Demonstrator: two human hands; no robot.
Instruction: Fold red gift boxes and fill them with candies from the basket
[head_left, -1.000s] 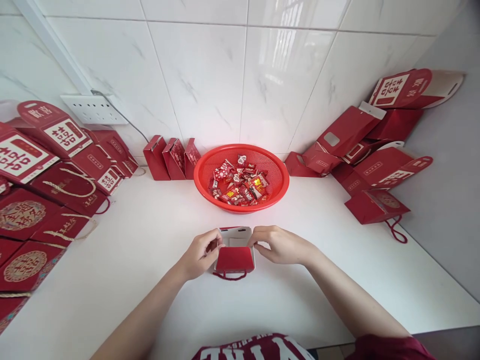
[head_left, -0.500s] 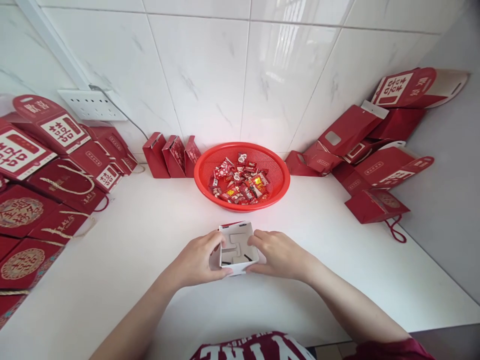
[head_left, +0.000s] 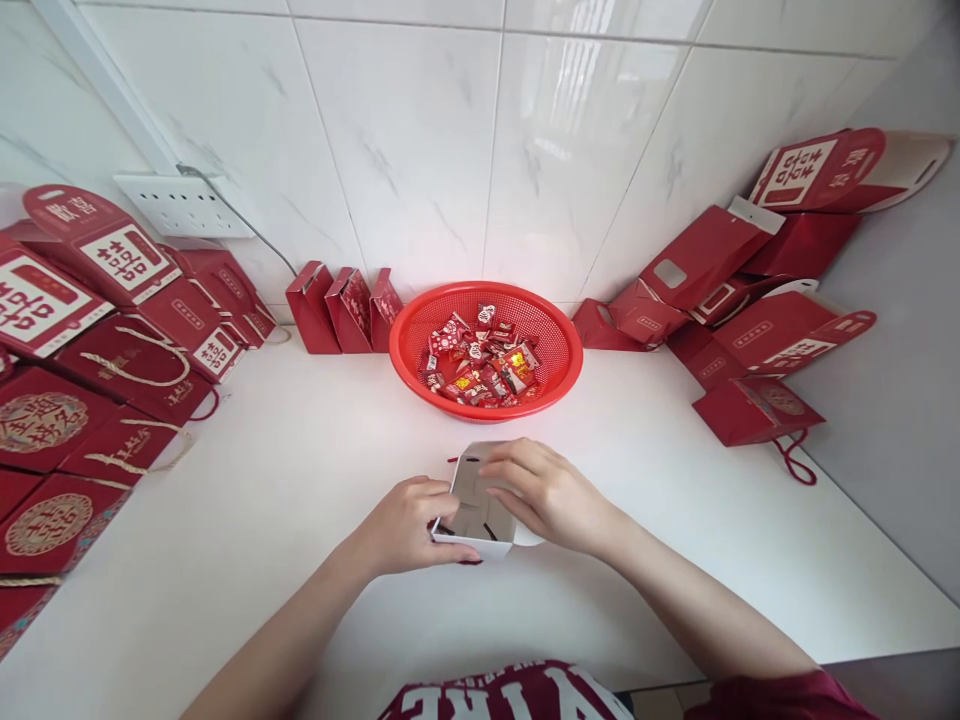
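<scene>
A small gift box (head_left: 474,510), white inside and red outside, stands open on the white counter (head_left: 300,480) in front of me. My left hand (head_left: 409,522) grips its left wall with curled fingers. My right hand (head_left: 541,492) holds the right wall, and its fingers reach over the box's open top. A red mesh basket (head_left: 559,345) with several wrapped candies (head_left: 480,372) sits just beyond the box, against the tiled wall.
Red gift bags and boxes are piled at the left (head_left: 90,350) and at the right (head_left: 750,300). Three small red boxes (head_left: 345,312) stand left of the basket. A wall socket (head_left: 184,205) with a cable is at the upper left.
The box was turned from showing its red side to standing open-side up. My right hand's fingers have now moved over its opening and the box tilted slightly.
</scene>
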